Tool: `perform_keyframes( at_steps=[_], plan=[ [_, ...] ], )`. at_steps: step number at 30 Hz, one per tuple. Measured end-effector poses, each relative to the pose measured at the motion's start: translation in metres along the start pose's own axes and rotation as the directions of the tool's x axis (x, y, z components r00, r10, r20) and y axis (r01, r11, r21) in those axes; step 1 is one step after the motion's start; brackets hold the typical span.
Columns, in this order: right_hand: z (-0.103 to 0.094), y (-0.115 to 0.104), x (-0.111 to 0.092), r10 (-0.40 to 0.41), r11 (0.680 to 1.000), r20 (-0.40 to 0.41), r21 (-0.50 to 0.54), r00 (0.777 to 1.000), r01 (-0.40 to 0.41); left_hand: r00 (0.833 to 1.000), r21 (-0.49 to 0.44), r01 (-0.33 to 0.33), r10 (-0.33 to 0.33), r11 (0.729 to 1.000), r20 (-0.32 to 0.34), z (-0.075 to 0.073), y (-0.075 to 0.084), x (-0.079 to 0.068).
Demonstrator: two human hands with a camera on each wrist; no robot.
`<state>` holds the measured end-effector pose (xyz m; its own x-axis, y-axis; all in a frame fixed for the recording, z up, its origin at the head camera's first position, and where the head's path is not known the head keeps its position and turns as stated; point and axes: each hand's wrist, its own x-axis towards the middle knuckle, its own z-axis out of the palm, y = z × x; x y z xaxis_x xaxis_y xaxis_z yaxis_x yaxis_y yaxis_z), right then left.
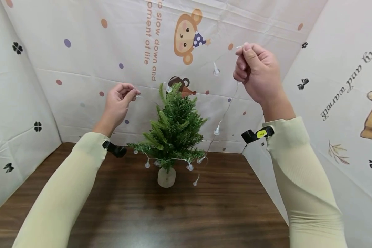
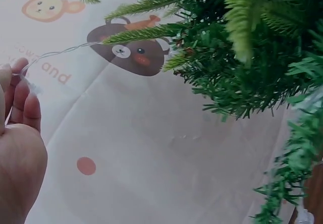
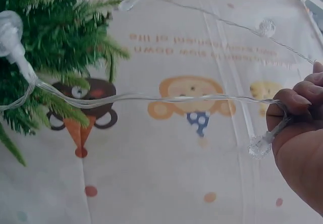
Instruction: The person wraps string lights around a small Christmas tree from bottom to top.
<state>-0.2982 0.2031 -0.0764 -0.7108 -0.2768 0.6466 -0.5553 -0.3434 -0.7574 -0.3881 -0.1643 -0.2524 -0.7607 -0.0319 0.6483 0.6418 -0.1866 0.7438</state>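
Note:
A small green artificial Christmas tree (image 1: 179, 127) stands on a round pale base (image 1: 166, 177). A clear-wired string of lights with bulbs (image 1: 189, 166) runs round its lower branches. My left hand (image 1: 119, 103), left of the treetop, pinches the wire between thumb and fingers. Higher up and to the right, my right hand (image 1: 258, 70) grips the string too. One strand drops from it past a bulb (image 1: 216, 131) to the lower branches; another stretches across toward the left hand with a bulb (image 1: 216, 70) hanging. In the right wrist view a bulb (image 3: 261, 146) sticks out beside the curled fingers.
The tree stands on a dark wooden table (image 1: 173, 217). Behind it hangs a printed cloth backdrop (image 1: 90, 51) with cartoon animals, and similar cloth walls (image 1: 328, 86) rise at both sides. One bulb (image 1: 195, 182) dangles low, right of the base.

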Motion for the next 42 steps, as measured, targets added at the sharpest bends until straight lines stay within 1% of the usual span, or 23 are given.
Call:
perform_keyframes(
  at_steps=[3, 5, 9, 12, 14, 16, 18, 21, 23, 26, 29, 31, 33, 35, 38, 42],
  plan=[
    [0.006, -0.001, -0.007, -0.009, 1.0, 0.048, -0.012, 0.999, 0.01, 1.0, -0.014, -0.017, 0.017, 1.0, 0.011, -0.004, -0.005, -0.011],
    [0.009, -0.001, -0.013, -0.017, 1.0, 0.08, -0.016, 0.997, 0.018, 1.0, -0.006, -0.025, 0.025, 1.0, 0.018, -0.007, -0.008, -0.019],
    [0.013, 0.001, -0.026, -0.055, 0.995, 0.139, -0.075, 0.989, 0.065, 0.998, 0.018, -0.056, 0.055, 0.998, 0.031, -0.013, -0.012, -0.035],
    [0.017, 0.002, -0.033, -0.088, 0.989, 0.172, -0.103, 0.981, 0.107, 0.996, 0.041, -0.088, 0.087, 0.995, 0.027, -0.016, -0.011, -0.042],
    [0.02, 0.002, -0.037, -0.099, 0.99, 0.187, -0.083, 0.977, 0.117, 0.995, 0.063, -0.104, 0.104, 0.993, 0.006, -0.016, -0.01, -0.044],
    [0.023, 0.002, -0.039, -0.1, 0.989, 0.198, -0.084, 0.975, 0.119, 0.994, 0.075, -0.108, 0.111, 0.991, -0.026, -0.016, -0.007, -0.045],
    [0.026, 0.002, -0.04, -0.094, 0.988, 0.205, -0.099, 0.974, 0.116, 0.992, 0.078, -0.107, 0.111, 0.991, -0.057, -0.014, -0.001, -0.045],
    [0.029, 0.002, -0.04, -0.072, 0.983, 0.204, -0.153, 0.976, 0.105, 0.991, 0.09, -0.086, 0.094, 0.992, -0.09, -0.009, 0.009, -0.042],
    [0.03, 0.004, -0.041, -0.058, 0.979, 0.198, -0.182, 0.979, 0.095, 0.992, 0.098, -0.059, 0.069, 0.993, -0.101, -0.007, 0.014, -0.039],
    [0.029, 0.006, -0.042, -0.036, 0.975, 0.187, -0.208, 0.982, 0.075, 0.993, 0.103, -0.013, 0.025, 0.995, -0.116, -0.007, 0.014, -0.03],
    [0.028, 0.007, -0.043, -0.019, 0.978, 0.185, -0.2, 0.983, 0.057, 0.993, 0.065, 0.007, 0.001, 0.998, -0.122, -0.008, 0.013, -0.022],
    [0.027, 0.007, -0.044, -0.015, 0.977, 0.188, -0.205, 0.982, 0.055, 0.993, 0.045, -0.005, 0.01, 0.999, -0.115, -0.01, 0.011, -0.02],
    [0.027, 0.008, -0.046, -0.016, 0.98, 0.195, -0.194, 0.981, 0.054, 0.995, 0.035, -0.021, 0.024, 0.999, -0.096, -0.012, 0.009, -0.022],
    [0.027, 0.007, -0.05, -0.023, 0.979, 0.204, -0.192, 0.979, 0.063, 0.997, 0.037, -0.039, 0.041, 0.999, -0.072, -0.015, 0.007, -0.027],
    [0.026, 0.006, -0.057, -0.033, 0.987, 0.228, -0.148, 0.973, 0.068, 0.998, 0.037, -0.055, 0.056, 0.998, -0.031, -0.019, 0.006, -0.038],
    [0.027, 0.005, -0.068, -0.046, 0.991, 0.28, -0.105, 0.959, 0.079, 0.999, 0.028, -0.049, 0.048, 0.998, 0.014, -0.021, 0.008, -0.051]
  ],
)
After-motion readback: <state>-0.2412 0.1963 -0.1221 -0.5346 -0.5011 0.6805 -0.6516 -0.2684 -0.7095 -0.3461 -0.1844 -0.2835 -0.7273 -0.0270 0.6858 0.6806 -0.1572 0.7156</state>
